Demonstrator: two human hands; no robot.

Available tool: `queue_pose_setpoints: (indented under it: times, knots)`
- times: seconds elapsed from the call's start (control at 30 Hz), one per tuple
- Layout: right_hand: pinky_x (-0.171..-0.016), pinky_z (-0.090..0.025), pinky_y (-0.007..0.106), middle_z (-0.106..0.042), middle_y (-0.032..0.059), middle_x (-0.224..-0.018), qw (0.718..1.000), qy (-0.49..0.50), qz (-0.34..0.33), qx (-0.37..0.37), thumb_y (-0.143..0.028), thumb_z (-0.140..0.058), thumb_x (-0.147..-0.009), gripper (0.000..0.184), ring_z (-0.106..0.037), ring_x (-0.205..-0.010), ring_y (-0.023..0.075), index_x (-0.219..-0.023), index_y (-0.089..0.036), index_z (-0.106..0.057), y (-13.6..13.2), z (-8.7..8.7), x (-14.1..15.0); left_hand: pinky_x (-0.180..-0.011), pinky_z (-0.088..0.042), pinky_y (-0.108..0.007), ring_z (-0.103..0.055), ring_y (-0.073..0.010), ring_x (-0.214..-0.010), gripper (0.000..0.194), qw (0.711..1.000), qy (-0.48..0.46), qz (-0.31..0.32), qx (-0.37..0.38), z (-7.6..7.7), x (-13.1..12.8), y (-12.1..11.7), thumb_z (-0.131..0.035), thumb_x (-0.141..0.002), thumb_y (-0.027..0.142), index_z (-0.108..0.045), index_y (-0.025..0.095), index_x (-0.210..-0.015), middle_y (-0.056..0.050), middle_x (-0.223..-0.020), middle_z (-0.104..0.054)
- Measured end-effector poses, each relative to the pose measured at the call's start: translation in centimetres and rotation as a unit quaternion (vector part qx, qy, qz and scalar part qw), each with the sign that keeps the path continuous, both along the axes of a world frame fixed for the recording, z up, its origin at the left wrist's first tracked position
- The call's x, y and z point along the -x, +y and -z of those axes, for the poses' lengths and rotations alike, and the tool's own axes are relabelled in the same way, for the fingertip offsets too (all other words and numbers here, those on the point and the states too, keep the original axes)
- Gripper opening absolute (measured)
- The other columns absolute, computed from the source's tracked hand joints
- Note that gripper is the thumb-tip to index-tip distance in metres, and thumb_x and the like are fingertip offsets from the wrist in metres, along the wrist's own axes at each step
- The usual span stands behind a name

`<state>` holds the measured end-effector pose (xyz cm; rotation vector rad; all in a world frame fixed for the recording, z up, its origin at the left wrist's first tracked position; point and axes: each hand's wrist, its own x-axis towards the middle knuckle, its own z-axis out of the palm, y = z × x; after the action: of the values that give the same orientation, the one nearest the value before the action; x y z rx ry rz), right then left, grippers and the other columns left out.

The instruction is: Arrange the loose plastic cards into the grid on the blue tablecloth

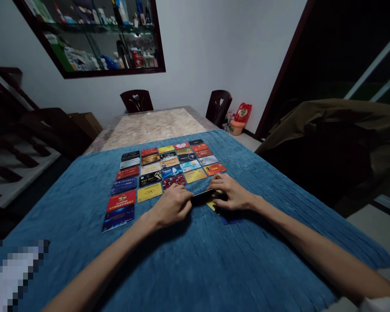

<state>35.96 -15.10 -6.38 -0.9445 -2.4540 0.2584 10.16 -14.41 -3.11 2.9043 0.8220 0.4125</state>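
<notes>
Between my two hands is a dark plastic card point(203, 195), seen nearly edge-on just above the blue cloth. The fingers of my left hand point(173, 205) pinch its left end. My right hand point(230, 193) grips the other end with thumb and fingers. Beneath and beside the right hand lie a yellow card point(211, 203) and a blue card point(233, 220), both partly hidden. Beyond my hands, many cards lie face up in rows, among them a yellow card point(150, 192), a red card point(173, 181) and an orange card point(215, 169). A blue card point(118, 217) sits nearest me at the left.
The blue cloth point(182, 268) covers the near part of the table, whose patterned top point(149, 125) shows behind. Two dark chairs point(137, 100) stand at the far side. Brown fabric point(312, 121) drapes at the right. A pixelated patch point(16, 273) covers the lower left.
</notes>
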Motion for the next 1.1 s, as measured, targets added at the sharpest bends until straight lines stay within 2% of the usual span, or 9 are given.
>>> queue_pose_setpoints:
  times: [0.2,0.37,0.53,0.63,0.8,0.93,1.1]
  knots:
    - [-0.083,-0.041,0.039,-0.068,0.0063,-0.091,0.999,0.012,0.038,-0.008,-0.022,-0.060,-0.090,0.013,-0.056,-0.090,0.0222,-0.101,-0.019,-0.067,0.4,0.8,0.2,-0.080,-0.050,-0.035,-0.063,-0.0199,-0.083,0.028,0.998,-0.043,-0.034,0.028,1.0,0.6,0.9,-0.045,-0.088,0.014,-0.071,0.017,-0.098,-0.008,-0.088,-0.071]
    - [-0.084,-0.044,0.038,-0.066,0.0068,-0.093,0.997,0.052,0.056,-0.013,-0.018,-0.059,-0.090,0.032,-0.058,-0.091,0.0227,-0.122,-0.019,-0.060,0.2,1.1,0.5,-0.079,-0.052,-0.033,-0.065,-0.0185,-0.084,0.031,0.995,-0.066,-0.042,0.063,1.4,0.9,1.4,-0.045,-0.089,0.013,-0.071,0.017,-0.106,-0.008,-0.093,-0.072]
    - [-0.083,-0.044,0.039,-0.066,0.0075,-0.097,0.998,0.042,0.040,-0.025,-0.015,-0.057,-0.088,0.041,-0.058,-0.092,0.0235,-0.129,-0.021,-0.056,0.2,1.5,0.7,-0.084,-0.054,-0.035,-0.066,-0.0193,-0.092,0.038,0.992,-0.084,-0.039,0.086,1.9,1.1,1.7,-0.047,-0.087,0.011,-0.067,0.020,-0.119,-0.008,-0.104,-0.073]
    - [-0.084,-0.044,0.040,-0.066,0.0085,-0.103,0.998,0.041,0.034,-0.025,-0.015,-0.057,-0.087,0.044,-0.058,-0.095,0.0238,-0.130,-0.021,-0.055,0.3,1.6,0.8,-0.087,-0.054,-0.038,-0.066,-0.0211,-0.099,0.043,0.992,-0.086,-0.040,0.087,2.4,1.1,1.7,-0.048,-0.086,0.010,-0.063,0.021,-0.125,-0.009,-0.110,-0.072]
    - [-0.085,-0.044,0.042,-0.067,0.0104,-0.108,0.999,0.020,0.031,-0.022,-0.014,-0.060,-0.084,0.049,-0.058,-0.098,0.0257,-0.132,-0.020,-0.053,0.2,1.5,0.7,-0.088,-0.054,-0.040,-0.064,-0.0222,-0.097,0.045,0.994,-0.076,-0.041,0.072,2.9,0.9,1.6,-0.047,-0.086,0.011,-0.059,0.019,-0.128,-0.010,-0.108,-0.069]
    - [-0.087,-0.043,0.044,-0.065,0.0119,-0.111,0.999,0.002,0.024,-0.029,-0.021,-0.061,-0.087,0.046,-0.056,-0.103,0.0276,-0.132,-0.020,-0.054,0.1,1.1,0.6,-0.090,-0.053,-0.041,-0.060,-0.0234,-0.100,0.045,0.996,-0.064,-0.031,0.052,2.9,0.6,1.3,-0.048,-0.086,0.012,-0.055,0.018,-0.130,-0.011,-0.107,-0.064]
    - [-0.086,-0.042,0.043,-0.064,0.0131,-0.113,0.999,-0.023,0.029,-0.030,-0.027,-0.063,-0.088,0.047,-0.054,-0.105,0.0281,-0.134,-0.020,-0.053,0.0,1.0,0.5,-0.095,-0.051,-0.045,-0.055,-0.0275,-0.108,0.048,0.998,-0.039,-0.036,0.033,3.0,0.4,0.9,-0.051,-0.086,0.018,-0.050,0.014,-0.134,-0.016,-0.117,-0.058]
